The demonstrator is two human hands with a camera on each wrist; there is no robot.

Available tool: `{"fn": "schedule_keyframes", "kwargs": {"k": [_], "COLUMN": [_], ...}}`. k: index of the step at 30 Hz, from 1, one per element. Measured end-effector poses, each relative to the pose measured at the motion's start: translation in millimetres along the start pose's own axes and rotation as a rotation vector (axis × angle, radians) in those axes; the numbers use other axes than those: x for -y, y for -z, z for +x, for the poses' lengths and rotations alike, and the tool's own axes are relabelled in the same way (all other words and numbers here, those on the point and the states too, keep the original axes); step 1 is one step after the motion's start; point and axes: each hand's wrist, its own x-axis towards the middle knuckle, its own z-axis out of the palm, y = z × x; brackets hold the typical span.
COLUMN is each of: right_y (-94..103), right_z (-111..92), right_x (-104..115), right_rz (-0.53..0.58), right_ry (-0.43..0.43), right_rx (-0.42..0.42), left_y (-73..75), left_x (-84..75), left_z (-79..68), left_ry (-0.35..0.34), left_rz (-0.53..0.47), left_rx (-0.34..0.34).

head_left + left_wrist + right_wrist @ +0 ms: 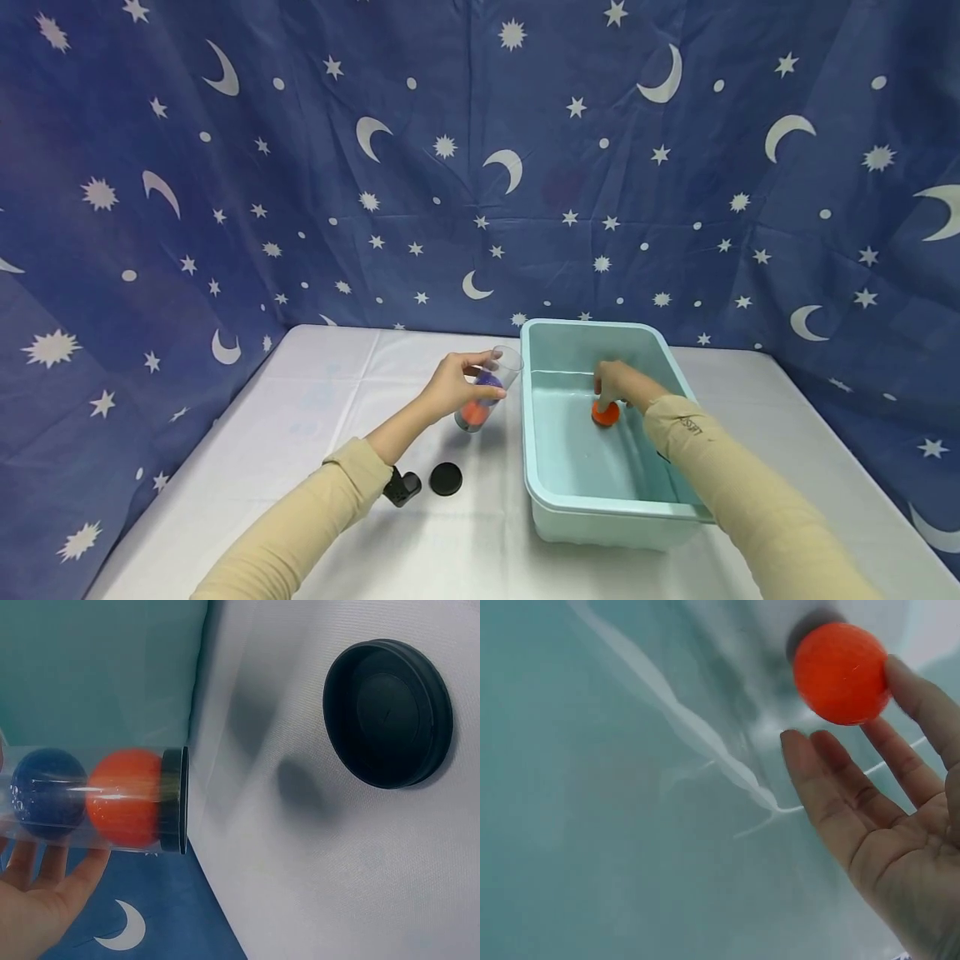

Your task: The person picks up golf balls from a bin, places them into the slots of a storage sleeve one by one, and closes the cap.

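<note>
My left hand grips a clear tube that tilts to the right over the table, its upper end uncovered. Inside, an orange ball lies against the black end cap, with a dark blue-purple ball above it. Down in the pale teal bin, my right hand pinches another orange ball. In the right wrist view, the thumb touches one side of that ball and a fingertip goes behind it, while two other fingers extend apart from it.
A round black lid lies on the white-covered table, left of the bin. The bin's raised walls surround my right hand. Behind the table hangs a blue curtain with moons and stars.
</note>
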Motion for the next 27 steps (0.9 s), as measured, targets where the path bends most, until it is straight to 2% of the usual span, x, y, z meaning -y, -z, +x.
{"fn": "schedule_keyframes", "kwargs": {"k": [10, 19, 27], "right_y": [-6.4, -1.6, 5.6], "right_z": [0, -1, -5], "right_x": [1, -4, -3], "right_rz": [0.047, 0.032, 0.047], "right_ry": [0.027, 0.100, 0.088], "right_rx": [0.089, 0.031, 0.007], "left_y": [0.6, 1.6, 1.6], "left_x": [0.1, 1.8, 1.5], "left_z": [-1.4, -0.4, 0.8], "left_ry": [0.019, 0.021, 0.012], "left_rz": [-0.014, -0.010, -0.012], "left_rx": [0.005, -0.002, -0.003]}}
